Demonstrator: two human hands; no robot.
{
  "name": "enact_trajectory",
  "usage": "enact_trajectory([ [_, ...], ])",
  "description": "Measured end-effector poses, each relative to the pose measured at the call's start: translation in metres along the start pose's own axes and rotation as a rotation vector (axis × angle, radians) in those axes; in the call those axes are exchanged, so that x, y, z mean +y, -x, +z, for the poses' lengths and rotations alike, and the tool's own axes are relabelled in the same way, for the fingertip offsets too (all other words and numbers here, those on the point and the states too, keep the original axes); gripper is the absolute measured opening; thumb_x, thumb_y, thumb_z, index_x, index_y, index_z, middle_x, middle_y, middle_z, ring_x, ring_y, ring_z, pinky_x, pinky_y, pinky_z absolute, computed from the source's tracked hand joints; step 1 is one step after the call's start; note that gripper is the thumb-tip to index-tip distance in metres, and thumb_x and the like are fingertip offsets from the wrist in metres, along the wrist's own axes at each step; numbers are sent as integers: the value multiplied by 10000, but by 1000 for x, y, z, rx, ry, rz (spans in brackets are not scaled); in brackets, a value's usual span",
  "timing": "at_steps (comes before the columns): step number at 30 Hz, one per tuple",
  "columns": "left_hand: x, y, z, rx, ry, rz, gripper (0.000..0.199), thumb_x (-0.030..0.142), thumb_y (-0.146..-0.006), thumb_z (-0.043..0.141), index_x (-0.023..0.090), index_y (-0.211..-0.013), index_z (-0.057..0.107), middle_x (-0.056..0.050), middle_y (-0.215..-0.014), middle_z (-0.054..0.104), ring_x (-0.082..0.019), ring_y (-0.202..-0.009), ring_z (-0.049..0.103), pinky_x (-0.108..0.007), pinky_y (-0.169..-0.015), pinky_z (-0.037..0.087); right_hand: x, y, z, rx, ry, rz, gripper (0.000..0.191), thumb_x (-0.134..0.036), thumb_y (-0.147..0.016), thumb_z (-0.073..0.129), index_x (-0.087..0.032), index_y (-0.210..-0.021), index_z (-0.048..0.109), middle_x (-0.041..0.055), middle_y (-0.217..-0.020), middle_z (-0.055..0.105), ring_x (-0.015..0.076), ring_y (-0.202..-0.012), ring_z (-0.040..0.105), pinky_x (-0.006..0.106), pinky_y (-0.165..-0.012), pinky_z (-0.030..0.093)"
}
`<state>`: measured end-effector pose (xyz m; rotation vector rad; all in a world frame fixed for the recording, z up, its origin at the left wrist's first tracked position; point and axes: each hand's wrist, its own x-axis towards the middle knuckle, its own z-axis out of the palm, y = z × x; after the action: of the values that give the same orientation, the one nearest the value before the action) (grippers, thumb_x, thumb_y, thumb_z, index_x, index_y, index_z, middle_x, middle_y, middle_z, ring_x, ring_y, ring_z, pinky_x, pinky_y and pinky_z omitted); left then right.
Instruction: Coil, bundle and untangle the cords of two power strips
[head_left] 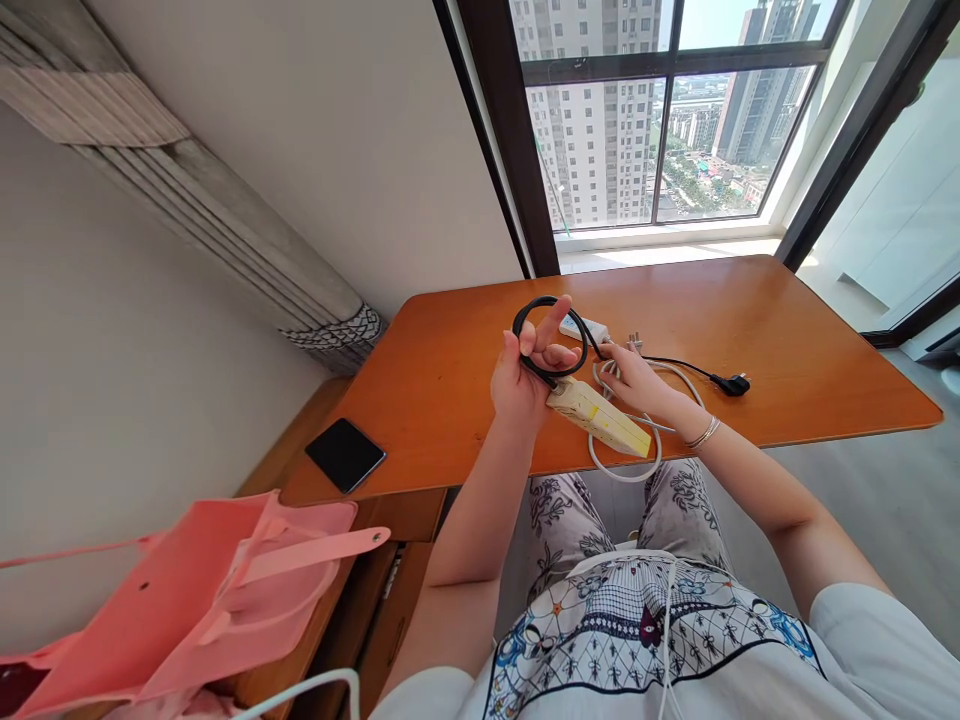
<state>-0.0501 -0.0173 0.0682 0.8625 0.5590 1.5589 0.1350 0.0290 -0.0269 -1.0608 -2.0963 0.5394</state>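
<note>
**Black cable held in both hands**

Left grip (523,385): fingers curled on the looped black cable (537,303), index finger raised. Right grip (636,382): fingers closed on the same cable, just beside the loop. Whether the right fingers also hold the white cable (625,479) cannot be determined; its loose loops lie around and below them.

The cream power strip (600,415) is tilted, one end just beside the left palm; contact with the worktop (450,380) cannot be confirmed. Beyond the grips lies a white power strip (592,330). Right of the right grip, a black plug (733,385) rests on the worktop. Well left of the left grip: a phone (345,455), then a pink bag (202,600).
</note>
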Motion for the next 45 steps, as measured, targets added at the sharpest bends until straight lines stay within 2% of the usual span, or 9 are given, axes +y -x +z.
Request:
enact_trajectory([
  [3, -2, 2, -1, -5, -14, 96, 557, 562, -883, 687, 190, -642, 350, -29, -1258, 737, -160, -854, 761, -255, -718, 612, 7, 3, 0, 153, 0, -90, 384, -261, -1011, 396, -164, -1362, 517, 161, -1141, 692, 262, -1037, 658, 474, -951, 527],
  [7, 0, 4, -1, 14, -13, 192, 539, 584, -842, 723, 191, -649, 409, -24, -1375, 690, -237, -1098, 741, -287, -789, 629, -2, 7, -10, 171, 132, -220, 414, -246, -1042, 338, -184, -1375, 577, 132, -1097, 669, 228, -963, 644, 369, -858, 538],
  [14, -3, 5, -4, -57, -77, 130, 551, 621, -810, 739, 195, -646, 429, -35, -1470, 624, -232, -974, 772, -268, -616, 598, -34, 2, -33, 27, 470, 26, 520, -141, -994, 371, -248, -1456, 582, 103, -1090, 636, 197, -809, 628, 302, -725, 476],
  [19, -10, 7, -6, -144, -136, 97, 589, 676, -745, 768, 196, -653, 439, -80, -1476, 615, -256, -982, 770, -287, -624, 590, -50, 3, -45, -84, 690, 49, 456, -235, -1027, 412, -258, -1448, 584, 108, -1083, 660, 191, -782, 633, 293, -647, 395],
  [25, -18, 5, -6, -278, -206, 158, 518, 636, -792, 752, 191, -700, 505, -112, -1476, 611, -275, -1123, 731, -368, -941, 587, -71, 7, -63, -262, 904, -178, 364, -233, -1033, 462, -216, -1345, 650, 112, -1037, 686, 169, -732, 612, 314, -584, 293],
  [31, -21, 5, -6, -394, -326, 120, 446, 635, -856, 684, 202, -802, 593, -112, -1466, 619, -263, -1172, 697, -423, -1079, 509, -91, 5, -76, -201, 901, -638, 317, -138, -1047, 406, -187, -961, 707, 32, -815, 647, 134, -657, 520, 314, -596, 293],
  [36, -23, 3, -9, -452, -497, 147, 490, 670, -892, 610, 191, -962, 684, -113, -1098, 753, -223, -974, 699, -350, -915, 548, -103, 1, -78, -53, 773, -859, 329, -125, -1053, 387, -207, -858, 638, -15, -729, 588, 119, -651, 469, 292, -621, 318],
  [40, -22, 1, -9, -477, -563, 86, 553, 705, -909, 549, 180, -1039, 661, -30, -773, 673, -151, -652, 638, -274, -587, 507, -98, -3, -76, 154, 739, -671, 266, -337, -1073, 432, -225, -990, 659, 12, -869, 634, 119, -663, 491, 291, -588, 317],
  [45, -22, 1, -6, -535, -571, -58, 527, 705, -910, 548, 186, -971, 619, 52, -559, 497, -83, -385, 426, -236, -385, 319, -89, -5, -74, 244, 666, -496, 530, -643, -966, 538, -227, -1284, 619, 87, -1123, 644, 127, -709, 542, 285, -612, 380],
])
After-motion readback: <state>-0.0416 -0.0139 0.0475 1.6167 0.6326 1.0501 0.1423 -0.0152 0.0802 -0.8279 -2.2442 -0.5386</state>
